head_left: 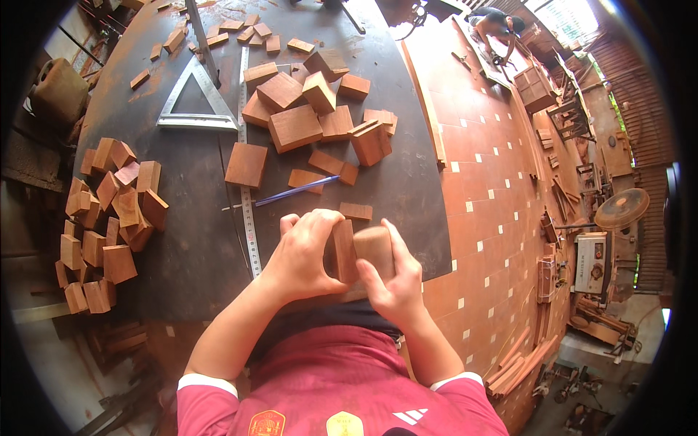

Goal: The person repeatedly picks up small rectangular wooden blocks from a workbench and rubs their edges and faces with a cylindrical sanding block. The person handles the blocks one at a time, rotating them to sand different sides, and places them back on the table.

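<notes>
Near the table's front edge, my left hand (304, 251) is closed around a reddish-brown wooden block (345, 251), its fingers over the top and its thumb below. Right beside it, my right hand (398, 285) grips a paler wooden block (374, 249) with a rounded top end, thumb in front and fingers along the far side. The two blocks are close together; I cannot tell whether they touch. Just beyond my hands lie a small flat wooden block (355, 211) and a blue pen (298, 190), which rests partly on another block.
A heap of wooden blocks (296, 129) covers the dark table's (190, 240) middle; another pile (109, 218) sits left. A metal triangle square (198, 122) and a measuring strip (249, 225) lie between them. An upright metal blade (201, 43) stands behind. Another person (498, 29) bends over work far right.
</notes>
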Motion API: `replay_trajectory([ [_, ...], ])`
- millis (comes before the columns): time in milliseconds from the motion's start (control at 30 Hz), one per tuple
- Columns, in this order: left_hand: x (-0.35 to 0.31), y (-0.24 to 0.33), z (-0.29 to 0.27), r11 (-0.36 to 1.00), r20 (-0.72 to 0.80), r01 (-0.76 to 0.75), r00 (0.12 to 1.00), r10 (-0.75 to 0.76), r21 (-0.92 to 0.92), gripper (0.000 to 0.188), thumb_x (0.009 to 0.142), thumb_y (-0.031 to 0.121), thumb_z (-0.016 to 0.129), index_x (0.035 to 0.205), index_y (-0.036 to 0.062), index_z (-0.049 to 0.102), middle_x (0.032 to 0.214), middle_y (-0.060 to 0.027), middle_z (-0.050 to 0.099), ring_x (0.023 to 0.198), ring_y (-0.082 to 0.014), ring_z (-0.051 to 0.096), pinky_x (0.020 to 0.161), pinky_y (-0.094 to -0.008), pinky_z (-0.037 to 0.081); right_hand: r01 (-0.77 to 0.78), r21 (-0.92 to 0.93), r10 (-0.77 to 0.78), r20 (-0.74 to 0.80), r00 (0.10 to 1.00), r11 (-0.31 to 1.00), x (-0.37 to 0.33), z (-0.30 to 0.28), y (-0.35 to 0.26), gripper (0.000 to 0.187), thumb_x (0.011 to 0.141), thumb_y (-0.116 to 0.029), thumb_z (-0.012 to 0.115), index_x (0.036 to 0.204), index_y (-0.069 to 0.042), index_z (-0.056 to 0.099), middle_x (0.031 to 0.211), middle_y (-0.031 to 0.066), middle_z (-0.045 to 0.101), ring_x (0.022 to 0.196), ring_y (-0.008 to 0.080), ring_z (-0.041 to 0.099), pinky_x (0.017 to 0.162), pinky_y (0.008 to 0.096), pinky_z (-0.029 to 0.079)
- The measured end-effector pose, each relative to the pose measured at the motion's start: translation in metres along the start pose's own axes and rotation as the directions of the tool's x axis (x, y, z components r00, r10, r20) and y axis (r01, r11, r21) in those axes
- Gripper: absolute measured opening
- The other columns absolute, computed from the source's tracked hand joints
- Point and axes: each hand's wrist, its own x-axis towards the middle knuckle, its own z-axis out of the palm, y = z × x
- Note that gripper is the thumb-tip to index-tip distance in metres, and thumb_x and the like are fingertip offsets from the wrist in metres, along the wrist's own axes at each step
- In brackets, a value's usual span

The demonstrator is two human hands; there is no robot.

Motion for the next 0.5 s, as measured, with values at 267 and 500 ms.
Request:
replay_trajectory([
  [267,-0.001,-0.002,-0.007,0.999,0.059,-0.023,0.998,0.025,-0.031,0.1,0.058,0.026,0.096,0.145,0.0016,0.052,0.136,-0.0209,0.064,0.129,-0.0399,0.062,0.112,-0.0472,0.047,-0.101,0.33,0.105,0.005,0.994,0.938,-0.009,-0.011,0.014,0.073,0.089,-0.003,0.082,0.154,0.003,0.047,0.135,0.0155,0.067,0.128,0.0213,0.063,0.111,0.0359,0.049],
  [500,-0.005,-0.005,-0.017,0.996,0.129,0.003,0.992,0.008,-0.089,0.108,0.06,0.025,0.096,0.155,0.0038,0.049,0.147,-0.0197,0.061,0.134,-0.0401,0.06,0.116,-0.0466,0.047,0.054,0.087,-0.065,0.134,0.989,0.995,0.031,-0.01,0.013,0.071,0.088,-0.01,0.084,0.149,0.002,0.049,0.131,0.0223,0.068,0.123,0.0324,0.068,0.108,0.0426,0.052],
])
